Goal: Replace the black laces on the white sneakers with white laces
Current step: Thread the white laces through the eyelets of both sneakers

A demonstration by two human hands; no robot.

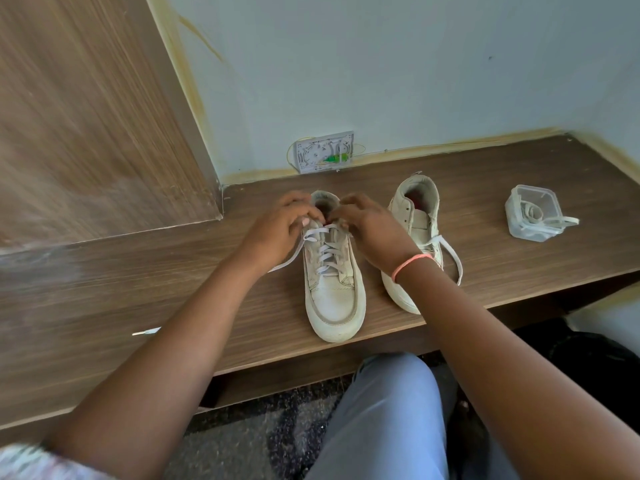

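White sneakers, two of them, sit side by side on the wooden shelf (485,209), toes pointing at the person. Both hands are up at the top eyelets of the left sneaker (332,289): left hand (277,226) and right hand (370,230) each have fingers curled on the white lace (325,251), pinching it. The right sneaker (415,216) has one loose white lace (450,251) trailing off it. One clear plastic tub (531,213) holding more white lace sits well apart to the right.

Matt wood-grain shelf (485,216); matt white leather-look sneakers (332,292); flat cloth lace (323,252); clear glossy plastic box (530,214).
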